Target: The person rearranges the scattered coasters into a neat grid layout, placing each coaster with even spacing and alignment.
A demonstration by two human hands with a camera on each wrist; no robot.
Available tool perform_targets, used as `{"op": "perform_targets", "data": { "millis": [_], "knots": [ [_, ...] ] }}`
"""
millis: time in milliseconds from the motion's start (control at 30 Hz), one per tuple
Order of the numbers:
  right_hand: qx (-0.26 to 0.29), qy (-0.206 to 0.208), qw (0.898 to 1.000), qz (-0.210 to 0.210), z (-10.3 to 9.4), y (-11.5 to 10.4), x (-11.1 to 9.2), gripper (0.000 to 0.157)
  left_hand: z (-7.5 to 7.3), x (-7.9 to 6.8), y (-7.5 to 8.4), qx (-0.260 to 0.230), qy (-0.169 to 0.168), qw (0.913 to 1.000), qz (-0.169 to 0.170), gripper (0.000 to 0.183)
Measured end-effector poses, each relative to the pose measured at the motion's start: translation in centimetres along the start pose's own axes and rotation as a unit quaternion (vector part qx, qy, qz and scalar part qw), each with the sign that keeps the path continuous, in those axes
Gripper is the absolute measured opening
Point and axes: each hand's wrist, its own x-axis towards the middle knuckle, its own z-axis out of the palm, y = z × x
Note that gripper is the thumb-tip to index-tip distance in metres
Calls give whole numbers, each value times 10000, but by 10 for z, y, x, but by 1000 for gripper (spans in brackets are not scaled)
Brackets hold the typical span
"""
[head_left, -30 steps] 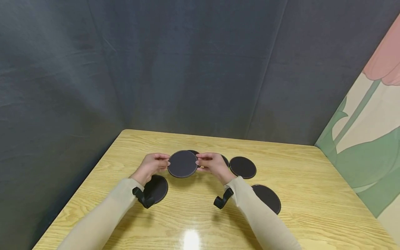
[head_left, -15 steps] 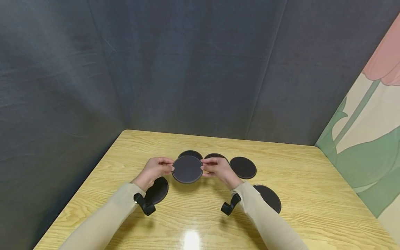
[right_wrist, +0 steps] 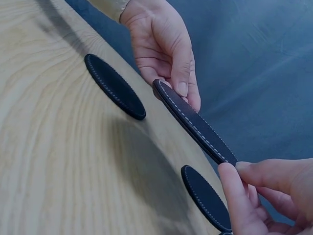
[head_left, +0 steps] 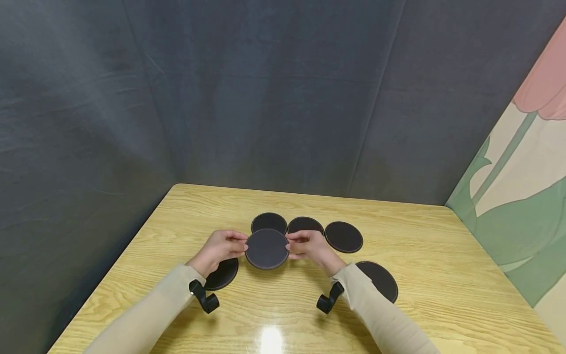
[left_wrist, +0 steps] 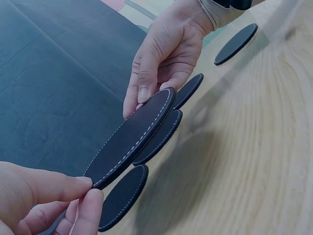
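Both hands hold one round black coaster (head_left: 267,249) with pale stitching round its edge, raised above the table. My left hand (head_left: 223,250) pinches its left edge between thumb and fingers. On the opposite edge, my right hand (head_left: 311,249) pinches it the same way. In the left wrist view the held coaster (left_wrist: 132,137) is tilted, with its shadow on the wood below. Behind it lie a back-left coaster (head_left: 268,222) and a middle coaster (head_left: 305,224), both partly covered in the head view. Another coaster (head_left: 224,275) shows beneath my left wrist.
To the right lie a back-right coaster (head_left: 343,237) and a front-right coaster (head_left: 378,280), the latter partly behind the right sleeve. The wooden table (head_left: 274,314) ends at a dark curtain (head_left: 274,98). A floral panel (head_left: 517,206) stands at the right.
Both hands have moved the held coaster toward me and slightly right, lower in the head view. More of the back-left and middle coasters now shows. The grip has stayed the same.
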Motion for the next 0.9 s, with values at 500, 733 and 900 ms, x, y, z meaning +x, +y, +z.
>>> {"op": "perform_targets", "data": {
  "millis": [500,733,900],
  "knots": [
    [-382,-48,9990,213,2,10,-2,33,5,-3,-13,96,-12,9997,-212,30],
    [-464,-204,9986,157,5,14,-2,32,5,-2,-16,393,103,9985,-357,31],
    [-542,-206,9982,176,8,16,-1,30,5,-1,-17,504,62,9982,-305,31]
  ]
}}
